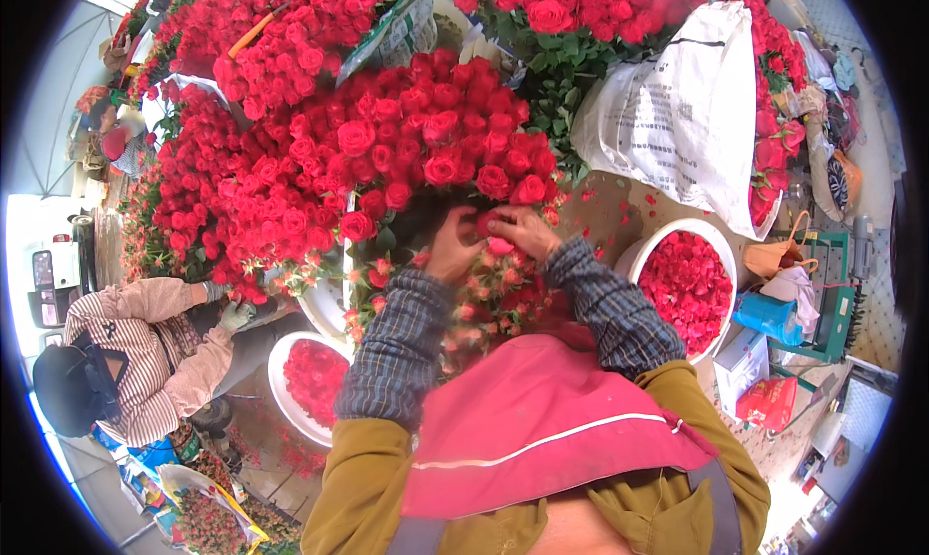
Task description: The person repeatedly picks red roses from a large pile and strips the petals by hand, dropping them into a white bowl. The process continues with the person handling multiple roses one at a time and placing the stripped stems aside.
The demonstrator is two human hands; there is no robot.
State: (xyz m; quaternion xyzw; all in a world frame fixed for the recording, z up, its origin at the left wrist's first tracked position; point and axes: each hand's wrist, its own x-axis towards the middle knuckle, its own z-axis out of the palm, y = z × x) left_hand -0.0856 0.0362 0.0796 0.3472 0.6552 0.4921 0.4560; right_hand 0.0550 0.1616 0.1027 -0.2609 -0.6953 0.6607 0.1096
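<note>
Before my chest, my left hand point(453, 246) and my right hand point(530, 230) meet at one red rose point(484, 225). The left fingers curl around its left side, slightly blurred. My right thumb and fingertips pinch the bloom from the right. A loose pink-red petal point(501, 245) shows just under the right fingers. Beyond my hands stands a dense mass of red roses point(428, 134). Below them, between my forearms, are many small stripped heads point(501, 286) with green sepals and only a few petals. The stem of the held rose is hidden.
A white bucket of petals point(731, 265) stands at right, a white petal basin point(279, 381) at left. A printed white woven sack point(668, 119) wraps roses at upper right. Another person point(145, 366) in gloves works at left. An orange-handled tool point(250, 36) lies on the far roses.
</note>
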